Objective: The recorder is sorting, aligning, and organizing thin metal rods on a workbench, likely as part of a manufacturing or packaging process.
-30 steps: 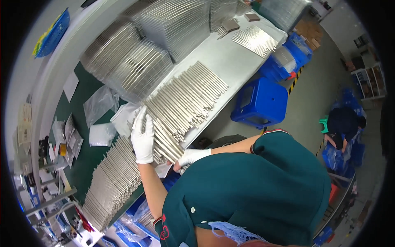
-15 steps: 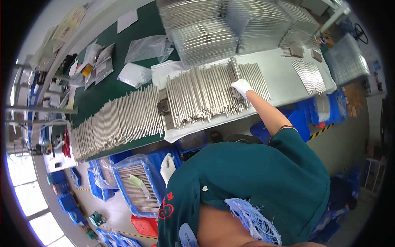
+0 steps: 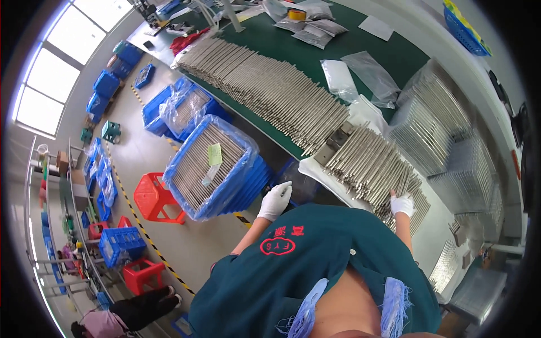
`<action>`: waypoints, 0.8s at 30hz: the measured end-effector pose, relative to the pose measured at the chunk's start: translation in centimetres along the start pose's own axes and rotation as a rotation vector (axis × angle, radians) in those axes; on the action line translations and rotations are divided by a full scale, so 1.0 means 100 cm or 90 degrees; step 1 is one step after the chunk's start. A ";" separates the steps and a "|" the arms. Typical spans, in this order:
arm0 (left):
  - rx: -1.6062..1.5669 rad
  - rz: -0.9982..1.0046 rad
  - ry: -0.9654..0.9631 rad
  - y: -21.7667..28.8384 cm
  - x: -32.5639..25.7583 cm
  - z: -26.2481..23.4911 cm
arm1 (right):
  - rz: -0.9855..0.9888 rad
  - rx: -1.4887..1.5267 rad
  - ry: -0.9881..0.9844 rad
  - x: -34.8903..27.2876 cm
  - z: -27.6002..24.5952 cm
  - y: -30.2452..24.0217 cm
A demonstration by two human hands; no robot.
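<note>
I judge I'm gathering metal rods (image 3: 366, 163) on the desk (image 3: 315, 169): right hand (image 3: 402, 205) grasping them, left hand (image 3: 274, 201) released, lifting next.

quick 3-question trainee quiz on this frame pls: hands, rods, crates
1. True or false: both hands wear white gloves.
2. Which hand rests on the pile of metal rods on the white sheet? A) left B) right C) neither
3. What covers the stacked blue crates of rods on the floor?

Key
1. True: left hand and right hand are both gloved.
2. B: the right hand lies on the rod pile; the left hangs off the bench, near the blue crates.
3. A clear plastic bag.
</note>
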State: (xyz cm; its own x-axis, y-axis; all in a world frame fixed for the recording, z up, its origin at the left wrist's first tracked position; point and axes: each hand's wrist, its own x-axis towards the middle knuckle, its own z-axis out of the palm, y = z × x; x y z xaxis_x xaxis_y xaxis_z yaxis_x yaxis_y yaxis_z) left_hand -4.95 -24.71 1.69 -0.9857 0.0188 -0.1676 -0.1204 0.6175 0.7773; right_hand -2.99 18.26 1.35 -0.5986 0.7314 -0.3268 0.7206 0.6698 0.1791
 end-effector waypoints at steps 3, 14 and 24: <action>0.015 0.058 0.033 0.002 0.008 -0.002 | -0.028 0.197 0.112 -0.001 0.028 -0.007; -0.064 -0.043 -0.087 -0.028 0.022 -0.004 | -0.047 0.247 0.196 -0.009 0.071 0.016; 0.071 0.017 -0.011 -0.004 0.004 -0.027 | -0.058 0.285 0.234 -0.002 0.076 0.029</action>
State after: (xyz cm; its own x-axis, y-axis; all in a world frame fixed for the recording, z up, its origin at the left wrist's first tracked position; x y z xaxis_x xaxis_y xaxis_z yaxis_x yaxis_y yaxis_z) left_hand -5.65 -27.10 2.95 -0.9861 0.0488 -0.1590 -0.0798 0.7000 0.7097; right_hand 1.84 19.06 -5.15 -0.6895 0.7234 0.0351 0.6905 0.6713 -0.2694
